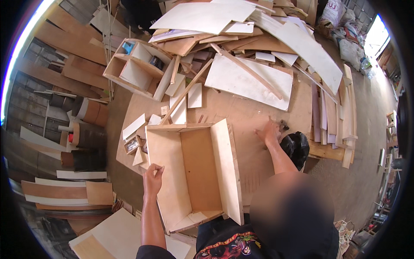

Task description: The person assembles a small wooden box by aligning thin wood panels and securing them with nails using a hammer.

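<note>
An open wooden box [169,172] of pale boards with a tan bottom panel lies in front of me on the worktable. My left hand [153,176] is at the box's left wall, its fingers pinched together. Anything small between them is too hard to make out. Off to the right, my right hand [269,131] rests on the tabletop with fingers apart. Just beside it are small dark pieces [283,126], too small to identify. A black plastic bag [296,149] sits next to my right forearm, partly behind it.
Behind the box, white and brown boards [248,82] lie piled on the table [254,172]. A divided wooden box [137,71] stands at the far left. Loose strips and offcuts [133,126] lie left of my box. Stacked slats [334,116] line the right edge.
</note>
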`<state>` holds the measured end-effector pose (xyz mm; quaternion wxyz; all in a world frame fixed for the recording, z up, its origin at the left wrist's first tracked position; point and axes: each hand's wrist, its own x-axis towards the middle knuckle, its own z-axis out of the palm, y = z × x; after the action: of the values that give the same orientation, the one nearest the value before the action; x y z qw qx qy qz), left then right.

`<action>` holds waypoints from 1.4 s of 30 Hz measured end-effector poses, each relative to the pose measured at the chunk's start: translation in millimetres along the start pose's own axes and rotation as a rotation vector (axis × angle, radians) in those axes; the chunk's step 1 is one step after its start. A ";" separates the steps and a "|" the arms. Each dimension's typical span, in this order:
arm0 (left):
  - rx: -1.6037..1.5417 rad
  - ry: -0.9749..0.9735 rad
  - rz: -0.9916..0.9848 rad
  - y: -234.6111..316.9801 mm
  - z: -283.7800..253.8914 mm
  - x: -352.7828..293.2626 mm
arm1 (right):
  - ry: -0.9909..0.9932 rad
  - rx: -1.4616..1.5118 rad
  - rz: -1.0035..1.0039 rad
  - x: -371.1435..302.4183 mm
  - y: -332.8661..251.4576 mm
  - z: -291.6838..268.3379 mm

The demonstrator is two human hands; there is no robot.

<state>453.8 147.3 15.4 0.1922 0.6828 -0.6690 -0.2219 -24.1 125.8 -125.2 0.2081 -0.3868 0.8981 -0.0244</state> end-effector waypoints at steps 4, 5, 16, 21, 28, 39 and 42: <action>0.000 0.015 0.016 -8.7 4.1 4.7 | -0.105 0.088 0.262 -13.7 -14.4 -21.7; -0.033 0.007 0.020 -8.2 5.8 5.2 | -0.108 0.093 0.250 -0.7 -5.0 -8.4; -0.114 0.002 0.010 -16.0 10.3 -0.6 | -0.160 0.172 0.051 -40.2 -0.3 27.2; -0.164 -0.043 0.082 -7.4 25.9 0.8 | -0.341 0.260 -0.100 -18.0 23.6 64.5; -0.147 -0.093 0.106 -13.7 29.4 9.9 | -0.075 0.110 0.071 -132.0 14.7 50.3; -0.215 -0.221 0.296 -8.0 46.6 36.4 | -0.141 0.584 0.122 -141.4 70.1 85.2; -0.211 -0.240 0.288 4.0 48.2 33.0 | -0.037 0.580 0.111 -163.0 95.3 67.2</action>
<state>423.8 115.8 -23.8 0.2112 0.5248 -0.7509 -0.3408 37.1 315.2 -148.2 0.3273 -0.2620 0.8694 -0.2615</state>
